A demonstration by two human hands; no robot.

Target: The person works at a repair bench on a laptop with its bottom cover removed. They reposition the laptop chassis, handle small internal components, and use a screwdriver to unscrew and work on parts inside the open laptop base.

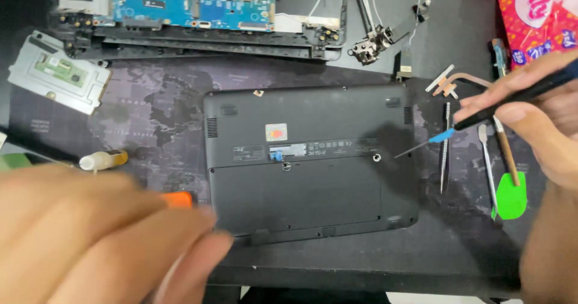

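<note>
Two hands flank laptop [310,162] — right [536,117] holds screwdriver [481,118]

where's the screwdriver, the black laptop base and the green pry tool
screwdriver [475,121]: head view, on its black shaft below the right hand's fingers
black laptop base [337,201]: head view, on the bare lower panel
green pry tool [512,197]: head view, on its flat green blade

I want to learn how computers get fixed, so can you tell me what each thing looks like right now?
Laptop: shut, lying bottom side up on the mat.
Screwdriver: held in the right hand, tip beside a screw hole.
Left hand: blurred, near an orange tool.
Circuit board frame: opened up, board bare.
Tweezers: lying flat, unused.
Green pry tool: lying flat.
</note>
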